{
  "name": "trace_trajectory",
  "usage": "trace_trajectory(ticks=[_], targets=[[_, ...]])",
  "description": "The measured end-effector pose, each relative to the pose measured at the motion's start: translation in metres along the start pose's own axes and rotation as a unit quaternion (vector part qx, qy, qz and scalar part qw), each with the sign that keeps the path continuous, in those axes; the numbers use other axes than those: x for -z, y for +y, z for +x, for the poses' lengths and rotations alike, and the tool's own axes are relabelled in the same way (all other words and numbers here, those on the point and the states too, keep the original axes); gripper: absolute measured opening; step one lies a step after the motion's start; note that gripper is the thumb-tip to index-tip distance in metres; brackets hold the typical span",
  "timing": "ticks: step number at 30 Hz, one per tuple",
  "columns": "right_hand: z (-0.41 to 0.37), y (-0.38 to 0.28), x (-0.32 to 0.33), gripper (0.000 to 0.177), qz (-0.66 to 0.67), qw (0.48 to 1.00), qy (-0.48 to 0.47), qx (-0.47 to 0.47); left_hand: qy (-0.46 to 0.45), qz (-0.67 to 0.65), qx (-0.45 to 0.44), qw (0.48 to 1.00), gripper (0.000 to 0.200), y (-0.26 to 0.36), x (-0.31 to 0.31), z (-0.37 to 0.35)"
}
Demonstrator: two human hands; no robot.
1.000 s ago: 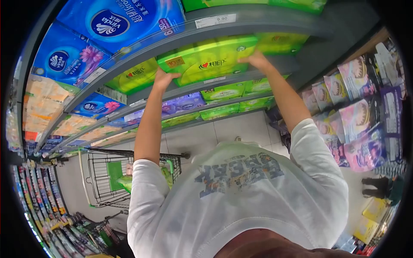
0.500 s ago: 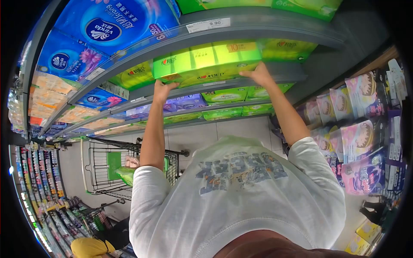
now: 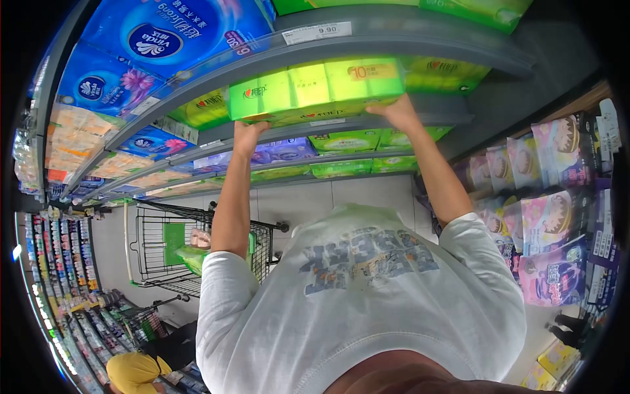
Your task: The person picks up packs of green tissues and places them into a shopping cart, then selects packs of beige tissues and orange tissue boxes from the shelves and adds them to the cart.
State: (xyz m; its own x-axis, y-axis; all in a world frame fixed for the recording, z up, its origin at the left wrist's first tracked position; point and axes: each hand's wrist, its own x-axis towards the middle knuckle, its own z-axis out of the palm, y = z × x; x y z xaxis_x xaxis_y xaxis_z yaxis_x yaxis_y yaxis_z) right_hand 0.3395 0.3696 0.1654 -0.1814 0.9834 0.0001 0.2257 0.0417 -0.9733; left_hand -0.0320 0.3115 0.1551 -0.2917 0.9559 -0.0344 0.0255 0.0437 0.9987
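A long green multipack of tissues [image 3: 315, 85] sits between my two hands at the front of a shelf, its "10" label towards its right end. My left hand [image 3: 249, 134] grips its lower left corner, thumb along the bottom edge. At the lower right corner my right hand [image 3: 398, 113] has hold of it the same way, thumb pointing inward. Part of each hand's fingers is hidden by the pack. More green tissue packs stand on either side, one at the left [image 3: 202, 109] and one at the right [image 3: 446, 74].
Above runs a grey shelf edge with a 9.90 price tag [image 3: 317, 33]; blue Vinda packs [image 3: 154, 41] lie upper left. A shopping cart [image 3: 154, 246] with goods stands lower left on the floor. Pink packages [image 3: 552, 213] hang at right. A person in yellow [image 3: 134, 373] is at lower left.
The tissue pack has tipped slightly in my hands, so more of its upper face and less of its lower face shows. Both hands keep their hold.
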Motion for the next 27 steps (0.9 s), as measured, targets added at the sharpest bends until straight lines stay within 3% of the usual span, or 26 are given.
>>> trace_trajectory(ticks=[5,7,10,11,16,18,19,22,26,27], targets=[[-0.028,-0.015,0.0,0.044,-0.018,0.998,0.035,0.052,0.0,0.086,-0.077,0.993,0.035,0.0,0.003,-0.038],[-0.034,-0.005,0.001,0.037,-0.118,0.987,0.062,0.094,0.033,0.169,-0.131,0.976,0.031,-0.005,0.003,-0.054],[-0.053,0.001,0.003,0.033,-0.145,0.978,0.082,0.129,0.057,0.107,-0.095,0.988,0.026,0.008,0.005,-0.077],[-0.062,-0.001,0.003,0.033,-0.148,0.978,0.079,0.127,0.069,0.124,-0.151,0.978,0.023,0.02,0.002,-0.089],[-0.111,-0.025,0.009,0.036,-0.174,0.967,0.128,0.138,0.07,0.165,-0.155,0.972,0.026,0.066,0.05,-0.124],[-0.115,0.013,0.022,0.041,-0.196,0.955,0.137,0.176,0.055,0.178,-0.166,0.968,0.03,0.066,0.065,-0.131],[-0.121,0.009,0.018,0.041,-0.196,0.955,0.135,0.176,0.026,0.124,-0.166,0.978,0.032,0.062,0.069,-0.132],[-0.15,-0.023,0.007,0.049,-0.033,0.964,0.103,0.244,-0.053,-0.04,-0.166,0.984,0.038,0.045,0.084,-0.13],[-0.192,-0.067,-0.018,0.059,0.18,0.928,0.041,0.324,-0.147,-0.26,-0.168,0.939,0.046,0.017,0.105,-0.145],[-0.198,-0.073,-0.029,0.059,0.208,0.934,0.09,0.275,-0.155,-0.273,-0.158,0.936,0.052,0.013,0.101,-0.149]])
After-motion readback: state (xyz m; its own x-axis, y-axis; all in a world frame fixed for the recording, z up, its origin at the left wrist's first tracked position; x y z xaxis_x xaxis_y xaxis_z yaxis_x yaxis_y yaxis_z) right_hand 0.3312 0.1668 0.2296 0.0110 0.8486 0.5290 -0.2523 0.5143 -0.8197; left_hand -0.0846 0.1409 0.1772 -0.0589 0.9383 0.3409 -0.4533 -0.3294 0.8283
